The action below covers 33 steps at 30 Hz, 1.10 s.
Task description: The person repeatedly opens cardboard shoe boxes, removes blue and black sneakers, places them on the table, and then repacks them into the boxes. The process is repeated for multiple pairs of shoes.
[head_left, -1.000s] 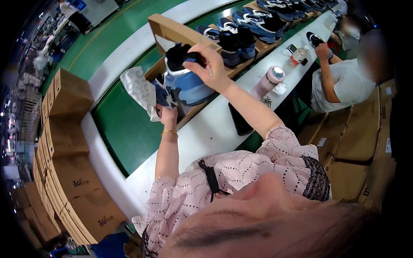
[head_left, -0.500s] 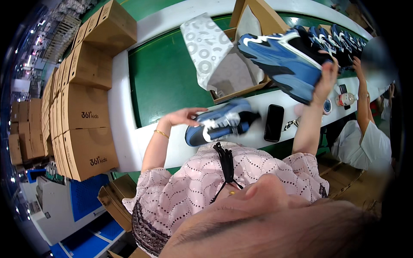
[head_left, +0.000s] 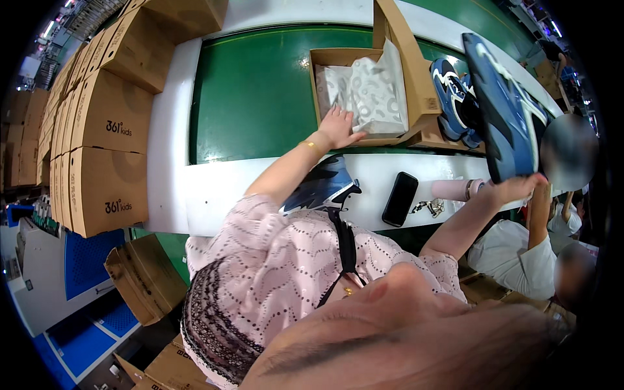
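Note:
In my right hand (head_left: pixel 515 188), raised on the right, is a blue sneaker (head_left: pixel 510 110) with black and white parts; its lower end is in my fingers. My left hand (head_left: pixel 339 127) is empty, its fingers spread over the near edge of an open cardboard shoe box (head_left: pixel 314 84). White tissue paper (head_left: pixel 372 91) with a grey pattern lies folded inside that box, and whatever is under it stays hidden. Another blue sneaker (head_left: pixel 328 184) rests on the white table edge against my chest, partly covered by my left forearm.
Cardboard boxes (head_left: pixel 110 123) are stacked on the left. A black phone (head_left: pixel 400 198), keys (head_left: pixel 429 208) and a pink bottle (head_left: pixel 455 189) lie on the near white edge (head_left: pixel 227 188). More blue sneakers (head_left: pixel 452 97) stand beyond the box lid (head_left: pixel 416 71). A co-worker's white sleeve (head_left: pixel 510 253) shows at right.
My left hand has let go of the near sneaker and moved to the box. The tissue sheet that hung out leftward is now folded in. My right hand has carried its sneaker farther right.

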Motion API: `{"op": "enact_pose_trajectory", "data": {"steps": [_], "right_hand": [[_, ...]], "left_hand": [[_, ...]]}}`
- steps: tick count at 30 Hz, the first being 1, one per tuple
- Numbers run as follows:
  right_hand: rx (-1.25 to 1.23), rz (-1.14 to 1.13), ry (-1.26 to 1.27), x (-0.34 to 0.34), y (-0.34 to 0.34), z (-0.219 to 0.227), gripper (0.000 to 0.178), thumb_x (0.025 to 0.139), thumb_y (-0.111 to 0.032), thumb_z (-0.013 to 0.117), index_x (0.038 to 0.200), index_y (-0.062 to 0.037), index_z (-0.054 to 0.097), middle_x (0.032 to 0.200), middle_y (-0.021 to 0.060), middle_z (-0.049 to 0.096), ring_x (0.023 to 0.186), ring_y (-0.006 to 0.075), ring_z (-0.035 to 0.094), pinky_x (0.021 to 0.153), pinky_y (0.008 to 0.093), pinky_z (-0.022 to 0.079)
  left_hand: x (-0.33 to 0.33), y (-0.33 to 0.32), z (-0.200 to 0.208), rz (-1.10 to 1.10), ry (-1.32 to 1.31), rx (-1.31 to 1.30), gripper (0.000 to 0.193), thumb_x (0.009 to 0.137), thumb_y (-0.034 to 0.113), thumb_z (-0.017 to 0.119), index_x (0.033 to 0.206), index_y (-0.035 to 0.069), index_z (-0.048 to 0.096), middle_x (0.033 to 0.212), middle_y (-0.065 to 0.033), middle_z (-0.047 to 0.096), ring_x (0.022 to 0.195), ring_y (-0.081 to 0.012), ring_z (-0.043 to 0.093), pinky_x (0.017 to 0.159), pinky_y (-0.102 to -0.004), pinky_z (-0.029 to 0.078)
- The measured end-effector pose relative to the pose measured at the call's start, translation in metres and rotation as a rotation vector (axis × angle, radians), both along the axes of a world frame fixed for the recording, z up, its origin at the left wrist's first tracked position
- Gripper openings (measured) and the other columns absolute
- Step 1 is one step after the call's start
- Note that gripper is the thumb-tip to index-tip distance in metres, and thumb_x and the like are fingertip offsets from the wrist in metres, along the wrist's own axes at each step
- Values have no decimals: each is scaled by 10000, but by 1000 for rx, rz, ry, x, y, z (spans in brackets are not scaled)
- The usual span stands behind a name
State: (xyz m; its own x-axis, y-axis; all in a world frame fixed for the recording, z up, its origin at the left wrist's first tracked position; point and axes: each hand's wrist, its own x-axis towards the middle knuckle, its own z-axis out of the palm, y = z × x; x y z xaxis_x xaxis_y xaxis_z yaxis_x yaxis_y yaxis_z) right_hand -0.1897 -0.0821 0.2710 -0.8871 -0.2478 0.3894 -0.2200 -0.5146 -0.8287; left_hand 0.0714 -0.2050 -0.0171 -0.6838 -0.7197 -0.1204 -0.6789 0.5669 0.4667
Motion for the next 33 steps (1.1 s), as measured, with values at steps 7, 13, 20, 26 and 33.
{"op": "enact_pose_trajectory", "data": {"steps": [7, 13, 20, 26, 33], "right_hand": [[409, 420, 916, 49, -70, -98, 207, 860, -11, 556, 1067, -21, 553, 1087, 98, 563, 1027, 204, 533, 948, 322, 387], [783, 956, 878, 95, -56, -177, 406, 698, 21, 700, 1066, -57, 548, 1206, 83, 570, 959, 237, 562, 785, 297, 454], [808, 1248, 1346, 120, 20, -158, 724, 602, -116, 796, 1255, -56, 489, 1335, 98, 498, 1156, 297, 510, 964, 395, 396], [970, 1148, 1523, 115, 73, -224, 756, 660, 30, 645, 1359, -50, 370, 1409, 126, 396, 1288, 318, 392, 1020, 401, 366], [915, 850, 1362, 143, 49, -240, 721, 628, 86, 520, 1322, -92, 440, 1407, 85, 422, 894, 286, 637, 669, 328, 528]], "left_hand": [[157, 28, 10, 183, 242, -153, 455, 837, 216, 600, 1259, 94, 481, 1312, -138, 470, 1298, -340, 357, 1091, -497, 258], [228, 45, -19, 438, 270, -15, 315, 821, 111, 574, 1134, 78, 576, 1058, -120, 596, 1021, -312, 541, 884, -395, 449], [247, 49, -30, 516, 201, -4, 295, 825, 123, 565, 1116, 90, 597, 1061, -104, 599, 1013, -300, 543, 885, -394, 450], [272, -5, -18, 627, 231, -59, 336, 826, 164, 572, 1154, 90, 576, 1081, -101, 595, 1050, -301, 535, 907, -392, 446], [335, -110, 39, 951, 107, -261, 457, 791, 251, 616, 1204, 76, 530, 1203, -150, 534, 1122, -314, 510, 957, -392, 428]]}}
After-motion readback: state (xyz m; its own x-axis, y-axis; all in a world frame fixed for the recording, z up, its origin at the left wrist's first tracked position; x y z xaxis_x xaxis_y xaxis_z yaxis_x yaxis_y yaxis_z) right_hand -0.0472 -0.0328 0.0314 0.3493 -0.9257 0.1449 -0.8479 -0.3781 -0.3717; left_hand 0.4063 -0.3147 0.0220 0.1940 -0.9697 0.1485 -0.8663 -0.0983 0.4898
